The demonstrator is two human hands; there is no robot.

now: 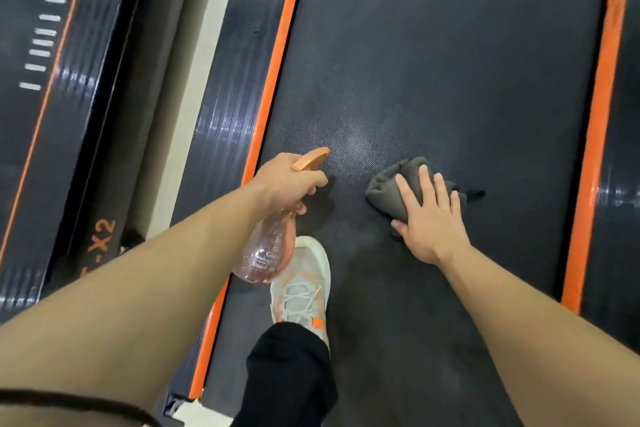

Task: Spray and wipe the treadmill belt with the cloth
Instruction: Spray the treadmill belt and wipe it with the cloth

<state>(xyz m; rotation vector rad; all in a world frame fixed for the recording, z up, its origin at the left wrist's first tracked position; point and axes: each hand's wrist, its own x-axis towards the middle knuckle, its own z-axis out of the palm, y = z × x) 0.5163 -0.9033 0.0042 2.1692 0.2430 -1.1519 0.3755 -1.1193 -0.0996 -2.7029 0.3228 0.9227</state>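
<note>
Cloth [401,189] half under R hand [427,215].

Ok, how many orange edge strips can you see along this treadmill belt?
2. One orange strip runs along the belt's left edge, beside the left hand holding the spray bottle. The other runs along the right edge, beyond the cloth.
</note>
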